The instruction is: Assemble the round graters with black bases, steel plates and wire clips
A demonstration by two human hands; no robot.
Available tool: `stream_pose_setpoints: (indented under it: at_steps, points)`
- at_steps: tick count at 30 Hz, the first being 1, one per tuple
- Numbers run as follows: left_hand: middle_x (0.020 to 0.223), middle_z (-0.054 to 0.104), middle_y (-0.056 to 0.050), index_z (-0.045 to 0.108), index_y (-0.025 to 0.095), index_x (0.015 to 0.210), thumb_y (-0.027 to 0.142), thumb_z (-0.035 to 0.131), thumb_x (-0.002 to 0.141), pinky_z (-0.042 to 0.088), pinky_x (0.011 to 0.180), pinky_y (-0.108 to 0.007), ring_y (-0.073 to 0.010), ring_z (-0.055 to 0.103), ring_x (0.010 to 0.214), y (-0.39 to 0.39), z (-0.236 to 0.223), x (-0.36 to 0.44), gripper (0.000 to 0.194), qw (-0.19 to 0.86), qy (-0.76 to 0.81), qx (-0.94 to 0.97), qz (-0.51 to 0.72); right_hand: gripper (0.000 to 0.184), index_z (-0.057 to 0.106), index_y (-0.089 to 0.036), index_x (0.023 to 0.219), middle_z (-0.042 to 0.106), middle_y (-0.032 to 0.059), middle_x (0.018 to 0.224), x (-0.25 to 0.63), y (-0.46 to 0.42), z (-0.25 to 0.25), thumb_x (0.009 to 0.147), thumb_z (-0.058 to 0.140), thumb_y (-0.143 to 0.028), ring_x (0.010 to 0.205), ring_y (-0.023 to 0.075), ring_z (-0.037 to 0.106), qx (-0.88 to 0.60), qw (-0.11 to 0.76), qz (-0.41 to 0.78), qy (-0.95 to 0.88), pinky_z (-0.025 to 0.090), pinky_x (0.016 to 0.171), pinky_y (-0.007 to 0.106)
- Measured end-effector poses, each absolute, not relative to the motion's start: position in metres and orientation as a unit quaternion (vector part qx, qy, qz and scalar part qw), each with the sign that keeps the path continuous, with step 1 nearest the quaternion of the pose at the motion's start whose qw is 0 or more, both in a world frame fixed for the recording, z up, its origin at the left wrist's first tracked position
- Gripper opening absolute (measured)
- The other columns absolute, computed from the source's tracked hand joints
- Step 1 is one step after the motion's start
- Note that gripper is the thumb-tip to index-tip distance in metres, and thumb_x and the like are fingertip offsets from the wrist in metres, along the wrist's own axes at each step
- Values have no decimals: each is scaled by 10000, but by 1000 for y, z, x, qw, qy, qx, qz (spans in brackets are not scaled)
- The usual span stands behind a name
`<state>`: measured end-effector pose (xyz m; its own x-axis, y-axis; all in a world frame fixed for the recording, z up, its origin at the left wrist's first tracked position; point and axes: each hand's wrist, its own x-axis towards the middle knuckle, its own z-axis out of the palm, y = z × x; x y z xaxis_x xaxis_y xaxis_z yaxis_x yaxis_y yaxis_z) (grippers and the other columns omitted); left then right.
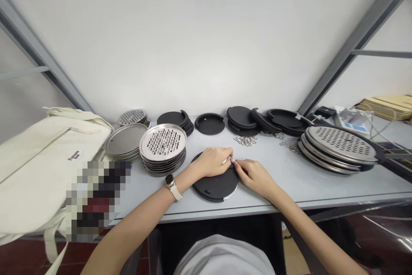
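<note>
Has black round plate [219, 185] lying flat on grey table [299, 185], near front edge, at middle; shows silvery edge at lower right, plus small dark mark toward front. Lays left hand [215, 163] across upper part of plate, fingers bent and bunched toward upper-right rim (cannot tell if gripping anything, undersides hidden). Wears watch [174, 187] on left wrist. Holds right hand [257, 175] just beside, thumb and forefinger nearly together at same rim, close to left fingertips, by small shiny bit [232, 161]; too small to tell if pinched or merely touched. Just left of plate: stack of grater discs [163, 143]. Beyond, to left: plain metal discs [125, 140], then cream bag [48, 167] at far left. Along wall: single black dish [210, 125] between black stacks [174, 119]. In front of those, right of middle: loose wire clips [244, 141]. Well apart, to right: stack topped with perforated metal disc [343, 142].
</note>
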<state>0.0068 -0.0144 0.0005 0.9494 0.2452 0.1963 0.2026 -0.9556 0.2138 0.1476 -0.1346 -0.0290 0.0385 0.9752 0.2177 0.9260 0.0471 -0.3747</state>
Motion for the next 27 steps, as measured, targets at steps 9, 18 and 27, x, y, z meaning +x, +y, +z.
stream_pose_setpoints:
  at_steps: [9,18,27]
  points:
    - [957,627,-13,459,255,1170,168,375,871,423,670,-273,-181,608,807,-15,5,5,323,83,62,991,87,377,504,-193,638,603,49,613,150,-133,-33,948,302,-262,585,173,563,-693,206,39,-690,339,590,266]
    - [875,576,-12,501,212,925,186,391,883,382,591,-278,-157,560,738,-14,2,5,120,69,48,991,107,378,530,-189,673,627,52,635,149,-133,-33,957,295,-274,596,177,583,-696,210,48,-685,342,591,263]
    - [886,585,-15,488,210,912,178,397,869,384,607,-277,-162,562,755,-15,4,5,106,83,47,991,99,375,545,-189,671,635,51,629,148,-133,-30,947,306,-272,580,175,581,-696,224,59,-680,340,571,257]
